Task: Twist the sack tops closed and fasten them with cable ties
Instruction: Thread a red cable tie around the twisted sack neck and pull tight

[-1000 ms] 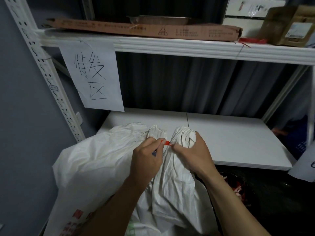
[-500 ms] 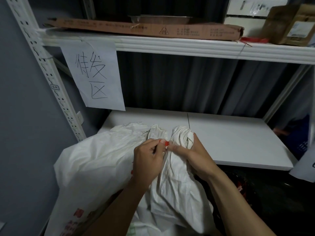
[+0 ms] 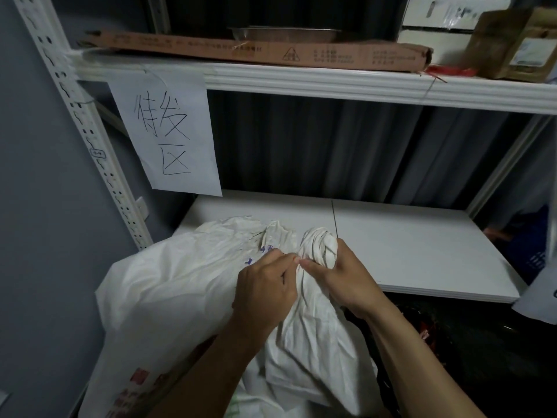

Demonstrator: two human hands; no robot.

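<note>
A big white woven sack [image 3: 180,297] leans against the lower shelf, its top gathered into a twisted knob [image 3: 319,242]. My right hand [image 3: 343,276] grips the neck just under that knob, thumb pointing left. My left hand [image 3: 265,291] is curled beside it, and its fingertips pinch at the neck where they meet my right thumb. The red cable tie is hidden under those fingertips. A second bunch of sack cloth [image 3: 277,233] stands left of the knob.
The white lower shelf board [image 3: 422,251] lies behind the sack. On the upper shelf [image 3: 331,86] are a flat cardboard box [image 3: 256,49], red cable ties [image 3: 449,70] and cartons. A handwritten paper sign [image 3: 168,131] hangs at left. Dark clutter sits under my right forearm.
The red bit of cable tie that showed between my fingertips is now covered. My fingertips have closed together at the neck. Both hands sit in much the same place.
</note>
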